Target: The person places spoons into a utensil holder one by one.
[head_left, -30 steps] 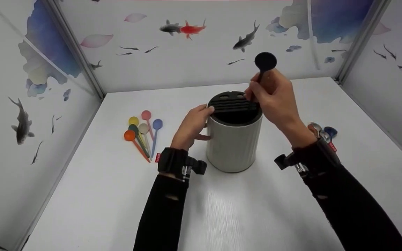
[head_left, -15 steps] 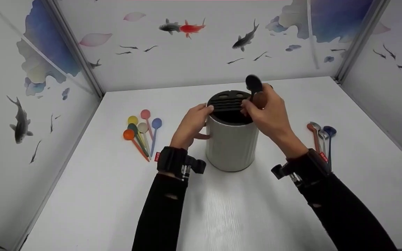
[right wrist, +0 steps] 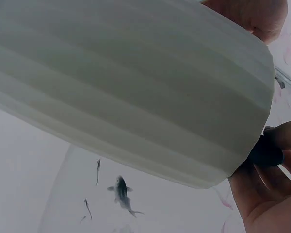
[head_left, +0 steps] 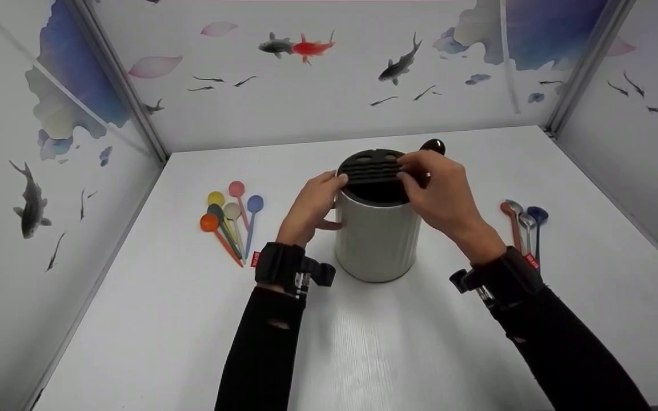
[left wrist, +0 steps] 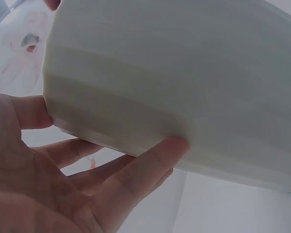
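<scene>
Holding pale ribbed canister (head_left: pixel 377 242) upright near middle of white table (head_left: pixel 363 348) with left hand (head_left: pixel 311 206), resting thumb on left rim. Grasping dark spoon (head_left: pixel 434 146) in right hand (head_left: pixel 443 191) at right edge of canister's black ridged top (head_left: pixel 369 170), showing bowl beyond fingers on far side, hiding handle. Working between colourful spoons (head_left: pixel 232 211) on left and shiny spoons (head_left: pixel 527 220) on right.

1 ridged canister (head_left: pixel 376 245); 1 black spoon (head_left: pixel 433 146); 6 coloured spoons (head_left: pixel 232 211), left; 4 further spoons (head_left: pixel 527 220), right; 2 hands (head_left: pixel 311 206).
</scene>
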Tool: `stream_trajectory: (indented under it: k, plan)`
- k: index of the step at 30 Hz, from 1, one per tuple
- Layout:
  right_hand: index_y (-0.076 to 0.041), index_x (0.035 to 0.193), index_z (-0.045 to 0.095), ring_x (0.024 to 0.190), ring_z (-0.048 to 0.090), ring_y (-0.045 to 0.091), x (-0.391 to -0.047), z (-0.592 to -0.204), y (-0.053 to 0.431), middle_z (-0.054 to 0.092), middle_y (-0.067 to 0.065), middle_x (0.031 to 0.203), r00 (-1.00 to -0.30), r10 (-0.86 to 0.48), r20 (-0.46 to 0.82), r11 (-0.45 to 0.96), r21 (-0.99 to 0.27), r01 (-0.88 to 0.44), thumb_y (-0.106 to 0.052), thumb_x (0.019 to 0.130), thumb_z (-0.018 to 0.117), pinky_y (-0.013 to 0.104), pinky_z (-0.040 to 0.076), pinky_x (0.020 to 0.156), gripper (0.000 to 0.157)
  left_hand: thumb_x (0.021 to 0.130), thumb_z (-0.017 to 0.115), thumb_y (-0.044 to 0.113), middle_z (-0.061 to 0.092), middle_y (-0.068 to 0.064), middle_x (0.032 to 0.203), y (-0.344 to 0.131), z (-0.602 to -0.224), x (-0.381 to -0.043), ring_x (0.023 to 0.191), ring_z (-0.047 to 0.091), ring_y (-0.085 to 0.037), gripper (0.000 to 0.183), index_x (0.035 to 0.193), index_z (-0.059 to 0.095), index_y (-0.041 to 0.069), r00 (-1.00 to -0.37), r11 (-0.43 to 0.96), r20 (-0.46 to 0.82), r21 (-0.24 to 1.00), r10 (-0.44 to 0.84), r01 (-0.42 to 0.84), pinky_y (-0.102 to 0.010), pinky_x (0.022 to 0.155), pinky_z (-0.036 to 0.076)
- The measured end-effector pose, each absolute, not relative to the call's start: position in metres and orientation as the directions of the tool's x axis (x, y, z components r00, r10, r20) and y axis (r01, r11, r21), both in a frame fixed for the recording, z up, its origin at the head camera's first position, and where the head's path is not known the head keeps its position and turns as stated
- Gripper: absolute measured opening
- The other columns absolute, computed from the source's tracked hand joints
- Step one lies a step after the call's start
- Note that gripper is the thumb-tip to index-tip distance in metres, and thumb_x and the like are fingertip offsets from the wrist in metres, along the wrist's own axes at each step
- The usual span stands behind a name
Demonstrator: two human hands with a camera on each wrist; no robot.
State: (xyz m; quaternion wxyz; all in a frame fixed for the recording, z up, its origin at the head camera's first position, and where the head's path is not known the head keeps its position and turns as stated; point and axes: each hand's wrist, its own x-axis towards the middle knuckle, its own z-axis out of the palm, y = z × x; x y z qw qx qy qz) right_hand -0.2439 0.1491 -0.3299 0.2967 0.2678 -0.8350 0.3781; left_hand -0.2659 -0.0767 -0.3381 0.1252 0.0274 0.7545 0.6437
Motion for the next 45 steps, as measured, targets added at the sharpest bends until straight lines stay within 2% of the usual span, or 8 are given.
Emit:
stream_trajectory:
  k: [6, 14, 19, 29, 33, 37, 41, 45]
  plan:
    - [0.003, 0.104, 0.069, 0.083, 0.060, 0.022, -0.246, -0.332, 0.154, 0.063, 0.015, 0.094, -0.611, -0.228, 0.758, 0.607, -0.380, -0.698, -0.002, 0.093, 0.072, 0.026, 0.046, 0.068, 0.013, 0.109, 0.045, 0.035, 0.039, -0.010, 0.158, -0.080, -0.337, -0.265, 0.137, 0.046, -0.043, 0.051, 0.155, 0.043, 0.016, -0.971, 0.159, -0.154, 0.979, 0.182, -0.126, -0.053, 0.088, 0.057]
    - [0.003, 0.102, 0.072, 0.077, 0.058, 0.009, -0.257, -0.329, 0.189, 0.066, 0.013, 0.088, -0.606, 0.006, 0.796, 0.621, -0.478, -0.621, -0.006, 0.096, 0.066, 0.017, 0.043, 0.064, 0.012, 0.109, 0.044, 0.036, 0.040, -0.010, 0.158, -0.073, -0.338, -0.266, 0.136, 0.048, -0.041, 0.050, 0.156, 0.043, 0.017, -0.967, 0.170, -0.158, 0.978, 0.202, -0.124, -0.051, 0.086, 0.058]
    - [0.005, 0.108, 0.071, 0.078, 0.053, 0.004, -0.270, -0.329, 0.224, 0.066, 0.016, 0.090, -0.684, 0.151, 0.714, 0.674, -0.581, -0.457, -0.006, 0.098, 0.060, 0.018, 0.040, 0.070, 0.018, 0.109, 0.045, 0.035, 0.040, -0.011, 0.158, -0.072, -0.339, -0.267, 0.135, 0.049, -0.041, 0.052, 0.156, 0.042, 0.016, -0.966, 0.168, -0.163, 0.977, 0.203, -0.130, -0.051, 0.086, 0.058]
    - [0.008, 0.136, 0.055, 0.104, 0.057, 0.047, -0.283, -0.371, 0.305, 0.057, 0.032, 0.119, -0.937, 0.128, 0.324, 0.822, -0.563, -0.082, -0.028, 0.104, 0.054, 0.055, 0.045, 0.079, 0.048, 0.109, 0.044, 0.036, 0.041, -0.010, 0.157, -0.073, -0.338, -0.267, 0.136, 0.048, -0.041, 0.050, 0.156, 0.043, 0.017, -0.966, 0.185, -0.156, 0.976, 0.208, -0.118, -0.052, 0.087, 0.058]
    - [0.013, 0.139, 0.047, 0.108, 0.055, 0.053, -0.283, -0.392, 0.337, 0.052, 0.038, 0.127, -0.975, 0.142, 0.172, 0.858, -0.513, 0.034, -0.035, 0.103, 0.051, 0.062, 0.048, 0.079, 0.060, 0.109, 0.044, 0.035, 0.041, -0.010, 0.157, -0.073, -0.338, -0.267, 0.137, 0.047, -0.042, 0.049, 0.154, 0.045, 0.017, -0.965, 0.182, -0.157, 0.976, 0.208, -0.119, -0.053, 0.088, 0.057]
    - [0.019, 0.137, 0.044, 0.100, 0.058, 0.051, -0.279, -0.410, 0.362, 0.050, 0.042, 0.128, -0.983, 0.165, 0.083, 0.871, -0.481, 0.106, -0.036, 0.103, 0.051, 0.058, 0.051, 0.073, 0.065, 0.109, 0.044, 0.036, 0.042, -0.010, 0.157, -0.072, -0.338, -0.266, 0.136, 0.047, -0.041, 0.049, 0.155, 0.045, 0.017, -0.965, 0.184, -0.156, 0.976, 0.210, -0.118, -0.052, 0.087, 0.058]
    - [0.021, 0.125, 0.051, 0.082, 0.059, 0.042, -0.273, -0.426, 0.378, 0.057, 0.039, 0.111, -0.983, 0.180, 0.038, 0.871, -0.470, 0.142, -0.031, 0.101, 0.052, 0.048, 0.050, 0.060, 0.058, 0.109, 0.044, 0.036, 0.043, -0.010, 0.156, -0.073, -0.338, -0.266, 0.135, 0.048, -0.041, 0.049, 0.154, 0.045, 0.016, -0.965, 0.181, -0.154, 0.977, 0.212, -0.116, -0.050, 0.085, 0.058]
    - [0.014, 0.096, 0.058, 0.064, 0.054, 0.030, -0.270, -0.440, 0.383, 0.058, 0.022, 0.079, -0.982, 0.189, 0.020, 0.861, -0.484, 0.156, -0.025, 0.097, 0.056, 0.037, 0.043, 0.049, 0.039, 0.109, 0.044, 0.036, 0.043, -0.009, 0.155, -0.074, -0.339, -0.267, 0.135, 0.049, -0.040, 0.049, 0.153, 0.047, 0.016, -0.966, 0.180, -0.151, 0.977, 0.212, -0.113, -0.050, 0.084, 0.059]
